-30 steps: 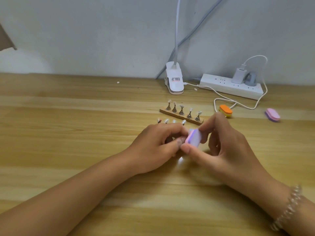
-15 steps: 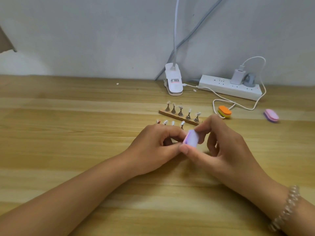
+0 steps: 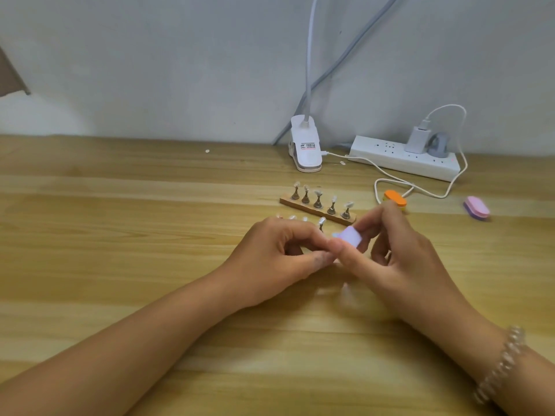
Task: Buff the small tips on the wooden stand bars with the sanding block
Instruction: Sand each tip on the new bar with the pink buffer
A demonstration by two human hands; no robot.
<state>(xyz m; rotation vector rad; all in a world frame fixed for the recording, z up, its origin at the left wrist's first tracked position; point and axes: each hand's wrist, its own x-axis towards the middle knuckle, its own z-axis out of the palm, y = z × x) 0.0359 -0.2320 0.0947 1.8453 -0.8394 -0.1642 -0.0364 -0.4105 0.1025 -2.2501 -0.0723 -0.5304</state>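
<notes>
The fingers (image 3: 338, 247) of the right hand (image 3: 399, 265) pinched the lavender sanding block (image 3: 350, 237) between thumb and forefinger. Its face was laid against the spot where the left hand (image 3: 270, 265) curled its own fingers (image 3: 303, 235) together, apparently around a small tip, though the contact itself was hidden behind the knuckles. Compared with a second before, the block had slid a little up and to the right and tipped flatter, while both hands kept their place. That read as one short buffing stroke, with the work under way, not finished. Just behind the left knuckles, the other tips (image 3: 322, 221) of the near stand bar poked into view, the bar itself out of sight. The far stand bar (image 3: 318, 210) stood just beyond with five holders upright, untouched. Farther out on the desk (image 3: 120, 235) lay an orange block (image 3: 395, 200) and a pink block (image 3: 477, 207) — both idle — beside a white power strip (image 3: 402, 159) and a lamp clip (image 3: 306, 151) near the wall.
</notes>
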